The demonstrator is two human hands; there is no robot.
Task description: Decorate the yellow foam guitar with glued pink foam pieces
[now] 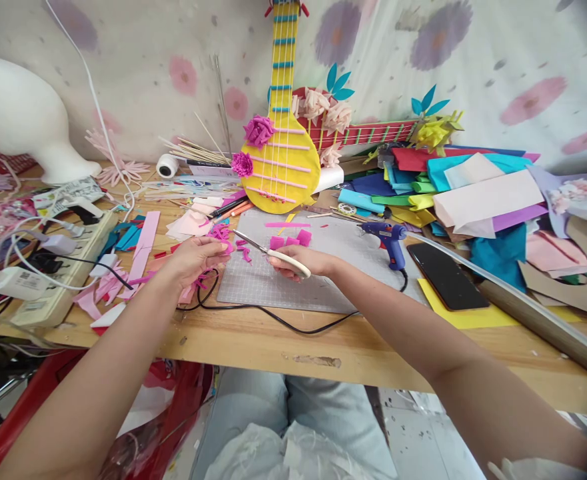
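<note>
My left hand (pixel 199 259) pinches a small magenta paper piece (pixel 227 247) over the left edge of the grey cutting mat (pixel 253 293). In my right hand (pixel 298 260) is a pair of scissors (pixel 293 262) with pale handles, its blades pointing left toward that piece. Curled magenta scraps (pixel 243 251) lie between the two hands. Just beyond the right hand rest several magenta paper squares (pixel 303 237) and a thin magenta strip (pixel 287 225). A yellow paper lute (pixel 283 160) with magenta flowers stands upright behind the mat.
A blue glue gun (pixel 387 241) sits on the mat's right side, its black cord (pixel 283 327) looping along the front. Farther right are a phone (pixel 447 277) and piled coloured paper (pixel 493 193). A power strip (pixel 66 273) and a white foam head (pixel 28 113) stand left.
</note>
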